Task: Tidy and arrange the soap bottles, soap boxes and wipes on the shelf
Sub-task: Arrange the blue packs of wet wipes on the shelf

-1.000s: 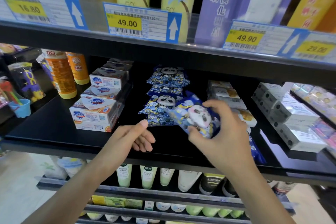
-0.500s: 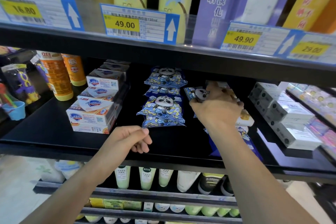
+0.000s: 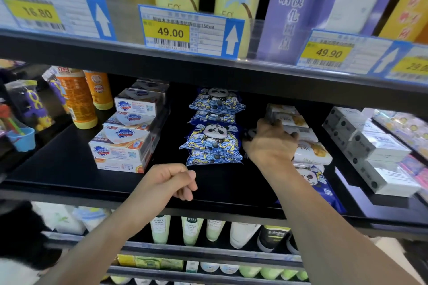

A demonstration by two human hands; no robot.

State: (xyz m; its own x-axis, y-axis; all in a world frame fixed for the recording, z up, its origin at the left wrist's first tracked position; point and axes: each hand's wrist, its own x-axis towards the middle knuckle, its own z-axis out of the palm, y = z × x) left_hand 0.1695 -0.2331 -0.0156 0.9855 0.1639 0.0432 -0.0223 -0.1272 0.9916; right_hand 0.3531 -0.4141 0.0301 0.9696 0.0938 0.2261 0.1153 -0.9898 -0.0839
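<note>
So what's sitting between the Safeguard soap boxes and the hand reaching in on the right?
In the head view, a row of panda wipe packs lies between the soap boxes and the right hand.

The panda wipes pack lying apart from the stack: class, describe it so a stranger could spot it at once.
Start at the black middle shelf, under the 49.90 price tag. Near its front edge, just right of the right forearm, lies a blue panda wipes pack. Unlike the stacked panda packs at the centre, it lies alone, in front of the white and yellow soap packs.
</note>
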